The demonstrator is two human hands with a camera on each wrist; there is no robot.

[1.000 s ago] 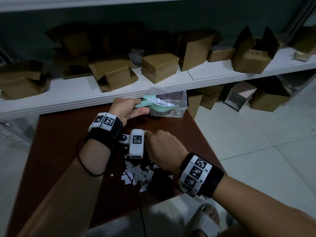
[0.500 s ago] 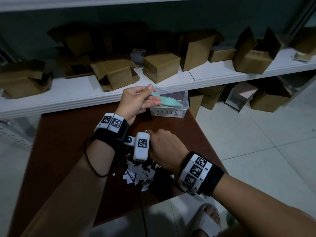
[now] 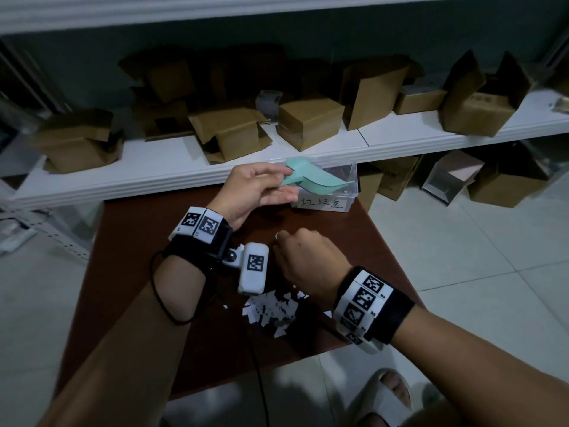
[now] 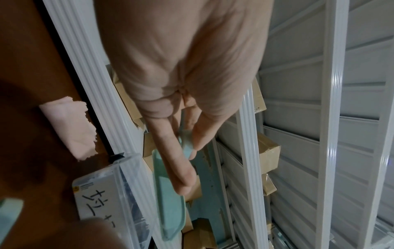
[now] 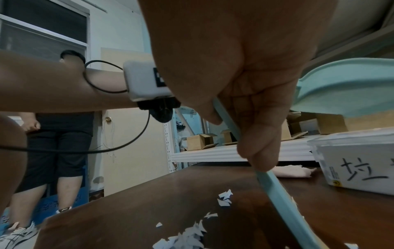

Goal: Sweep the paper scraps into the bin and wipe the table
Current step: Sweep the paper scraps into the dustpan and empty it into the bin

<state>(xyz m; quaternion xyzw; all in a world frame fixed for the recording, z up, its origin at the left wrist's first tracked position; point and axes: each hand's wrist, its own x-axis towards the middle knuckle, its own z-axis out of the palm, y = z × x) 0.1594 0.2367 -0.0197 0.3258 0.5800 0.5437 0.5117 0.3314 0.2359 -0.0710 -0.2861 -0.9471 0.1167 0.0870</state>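
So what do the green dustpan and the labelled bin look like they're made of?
Dustpan: probably moulded plastic, matte mint green, with a smooth one-piece shell and a rounded rim. The left hand holds it over the bin.
Bin: clear, glossy hard plastic; you can see through its walls, and a white handwritten label fronts it.

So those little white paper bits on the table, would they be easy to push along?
The paper scraps are small, thin and loose in a pile, so they probably slide easily over the smooth table. Being so light, they may scatter or flutter at a quick stroke. A few already lie apart from the pile.

shelf edge (image 3: 184,177) behind bin (image 3: 323,204), scraps (image 3: 271,309) near
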